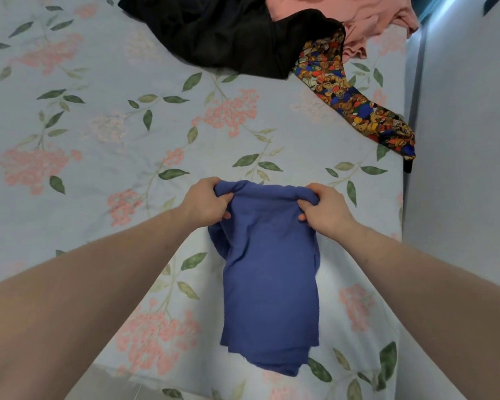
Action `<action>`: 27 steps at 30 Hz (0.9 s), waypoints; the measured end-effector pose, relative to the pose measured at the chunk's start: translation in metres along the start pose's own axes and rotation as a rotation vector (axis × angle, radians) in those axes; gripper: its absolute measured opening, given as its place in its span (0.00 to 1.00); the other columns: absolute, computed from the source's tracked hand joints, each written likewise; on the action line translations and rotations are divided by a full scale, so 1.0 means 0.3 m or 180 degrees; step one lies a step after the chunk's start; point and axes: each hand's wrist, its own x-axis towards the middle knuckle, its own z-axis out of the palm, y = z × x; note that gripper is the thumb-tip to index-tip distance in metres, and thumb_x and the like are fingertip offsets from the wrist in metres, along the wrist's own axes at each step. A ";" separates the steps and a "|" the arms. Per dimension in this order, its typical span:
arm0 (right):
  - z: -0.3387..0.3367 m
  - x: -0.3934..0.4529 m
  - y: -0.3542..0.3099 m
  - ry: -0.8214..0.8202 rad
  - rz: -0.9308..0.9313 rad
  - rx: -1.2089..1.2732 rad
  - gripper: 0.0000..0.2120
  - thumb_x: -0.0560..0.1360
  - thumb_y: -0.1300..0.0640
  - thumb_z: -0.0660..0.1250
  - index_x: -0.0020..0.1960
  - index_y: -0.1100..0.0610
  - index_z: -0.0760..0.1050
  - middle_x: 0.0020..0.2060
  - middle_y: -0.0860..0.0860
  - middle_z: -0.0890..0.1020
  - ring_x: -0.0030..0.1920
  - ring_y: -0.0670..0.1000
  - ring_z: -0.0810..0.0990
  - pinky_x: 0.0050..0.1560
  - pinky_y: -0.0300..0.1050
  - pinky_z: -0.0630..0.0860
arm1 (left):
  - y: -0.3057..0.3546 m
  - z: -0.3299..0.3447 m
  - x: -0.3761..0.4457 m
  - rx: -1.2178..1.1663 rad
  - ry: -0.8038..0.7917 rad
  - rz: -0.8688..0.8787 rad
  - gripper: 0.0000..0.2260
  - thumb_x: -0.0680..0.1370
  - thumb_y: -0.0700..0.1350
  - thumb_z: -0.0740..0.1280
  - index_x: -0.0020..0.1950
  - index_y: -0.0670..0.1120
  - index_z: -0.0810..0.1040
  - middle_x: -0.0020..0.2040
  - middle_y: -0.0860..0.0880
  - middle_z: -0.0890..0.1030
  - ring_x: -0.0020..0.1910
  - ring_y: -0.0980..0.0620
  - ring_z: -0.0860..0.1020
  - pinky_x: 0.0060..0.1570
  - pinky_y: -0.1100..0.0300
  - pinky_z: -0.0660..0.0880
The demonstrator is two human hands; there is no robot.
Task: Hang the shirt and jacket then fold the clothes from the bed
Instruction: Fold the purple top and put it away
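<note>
Blue knit garment [269, 269], folded oblong

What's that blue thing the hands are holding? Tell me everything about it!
The blue garment is a soft, plain, knit-looking cloth, already folded into a long narrow shape. It lies on the flowery bedsheet near the bed's close edge, its bottom layers showing uneven edges. The left hand and right hand each grip a top corner, bunching the fabric and lifting that end slightly. Nothing else touches it.
</note>
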 end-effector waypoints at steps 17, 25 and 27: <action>-0.003 -0.585 0.185 -0.0150 -0.0598 -0.0116 0.29 0.70 0.71 0.71 0.44 0.34 0.80 0.47 0.30 0.83 0.53 0.36 0.81 0.57 0.37 0.77 | -0.255 0.141 -0.595 0.0103 -0.0046 0.1440 0.12 0.75 0.35 0.66 0.50 0.53 0.78 0.49 0.59 0.76 0.49 0.59 0.76 0.51 0.62 0.73; 0.132 -0.717 0.386 -0.0726 -0.0143 -0.1150 0.14 0.79 0.56 0.70 0.60 0.42 0.83 0.65 0.37 0.76 0.67 0.44 0.74 0.65 0.37 0.69 | -0.442 0.324 -0.699 0.0640 -0.0669 0.0991 0.15 0.77 0.39 0.66 0.61 0.51 0.81 0.58 0.60 0.72 0.54 0.59 0.76 0.57 0.71 0.68; 0.159 -0.730 0.404 -0.0972 0.0072 -0.1351 0.15 0.79 0.54 0.68 0.65 0.45 0.82 0.69 0.41 0.76 0.69 0.46 0.73 0.67 0.37 0.67 | -0.461 0.347 -0.709 0.1020 -0.0950 0.0788 0.19 0.78 0.43 0.65 0.68 0.51 0.77 0.65 0.58 0.70 0.58 0.53 0.77 0.58 0.63 0.72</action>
